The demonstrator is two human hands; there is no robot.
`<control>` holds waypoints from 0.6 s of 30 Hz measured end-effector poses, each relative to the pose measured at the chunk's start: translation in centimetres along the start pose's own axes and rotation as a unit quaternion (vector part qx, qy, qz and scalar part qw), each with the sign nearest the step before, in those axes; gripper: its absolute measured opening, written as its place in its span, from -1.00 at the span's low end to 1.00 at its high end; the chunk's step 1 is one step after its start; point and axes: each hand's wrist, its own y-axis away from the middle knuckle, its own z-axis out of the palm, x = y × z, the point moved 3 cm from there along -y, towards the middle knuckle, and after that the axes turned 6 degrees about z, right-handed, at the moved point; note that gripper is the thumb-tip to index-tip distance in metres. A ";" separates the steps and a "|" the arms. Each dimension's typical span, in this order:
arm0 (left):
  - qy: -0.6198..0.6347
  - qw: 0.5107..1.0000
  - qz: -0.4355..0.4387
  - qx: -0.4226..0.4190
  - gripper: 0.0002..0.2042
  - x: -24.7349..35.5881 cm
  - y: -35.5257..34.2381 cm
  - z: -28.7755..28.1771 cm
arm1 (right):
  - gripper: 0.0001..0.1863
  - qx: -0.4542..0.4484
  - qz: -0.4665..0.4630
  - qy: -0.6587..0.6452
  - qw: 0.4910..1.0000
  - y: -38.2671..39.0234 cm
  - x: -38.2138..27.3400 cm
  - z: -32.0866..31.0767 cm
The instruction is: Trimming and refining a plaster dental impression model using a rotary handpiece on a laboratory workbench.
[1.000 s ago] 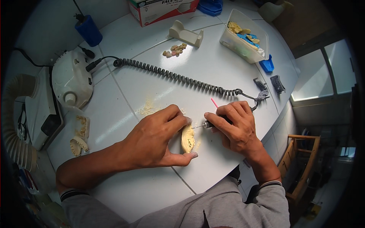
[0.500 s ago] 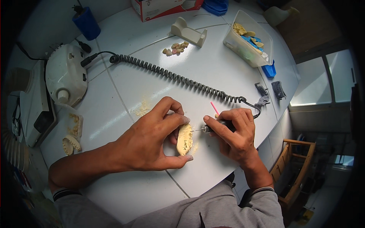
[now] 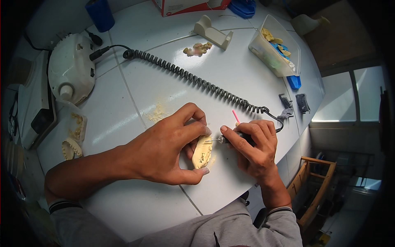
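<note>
My left hand (image 3: 168,144) grips a yellow plaster dental model (image 3: 202,153) between thumb and fingers, just above the white tabletop. Dark handwriting marks the model's side. In my right hand (image 3: 257,148) is a black rotary handpiece (image 3: 245,139), held like a pen. Its thin bur (image 3: 214,140) points left, with the tip at the model's toothed edge; whether it touches I cannot tell. A black coiled cord (image 3: 193,80) runs from the handpiece to the white control unit (image 3: 72,70) at the left. Pale dust lies beside the model.
Another dental model (image 3: 71,149) sits at the left by a clear tray (image 3: 78,127). Farther back are a beige handpiece rest (image 3: 212,33), small tooth-like pieces (image 3: 197,50) and a plastic tub (image 3: 273,47) of scraps. A pink stick (image 3: 235,116) and grey pieces (image 3: 302,103) lie right.
The view has shifted slightly, so the background sits a little differently. The model has tilted a little in my left hand, and the bur stays at its edge. Both hands keep their grips.
</note>
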 end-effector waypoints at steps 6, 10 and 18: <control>-0.002 1.000 0.014 -0.010 -0.37 -0.1 -0.2 -0.1 | -0.56 0.002 -0.001 -0.005 1.000 0.0 0.2 0.0; 0.002 1.000 0.010 -0.015 -0.38 0.1 -0.1 -0.2 | -0.55 0.000 -0.003 -0.004 1.000 -0.1 0.1 -0.1; -0.002 1.000 0.013 -0.011 -0.38 0.1 -0.2 -0.2 | -0.54 0.004 -0.013 -0.001 1.000 -0.2 0.1 -0.1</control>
